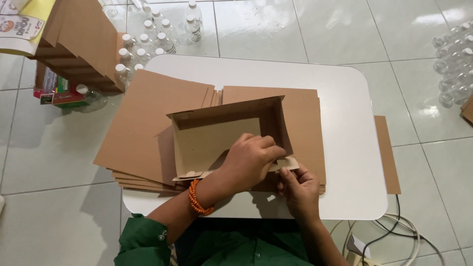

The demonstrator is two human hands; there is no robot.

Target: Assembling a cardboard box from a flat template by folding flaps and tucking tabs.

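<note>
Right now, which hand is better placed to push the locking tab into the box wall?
Probably the right hand: its fingertips already pinch the tab, while the left hand presses on the cardboard box wall.

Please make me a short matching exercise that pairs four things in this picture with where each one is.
Things:
1. half-folded box
2. bead bracelet
3. clear bottles
4. cables

Places:
A. on the floor beyond the table's far left corner
B. on the floor by the table's near right corner
C. on the stacks of flat cardboard on the white table
D. around the left wrist

Pairs: 1-C, 2-D, 3-A, 4-B
</note>
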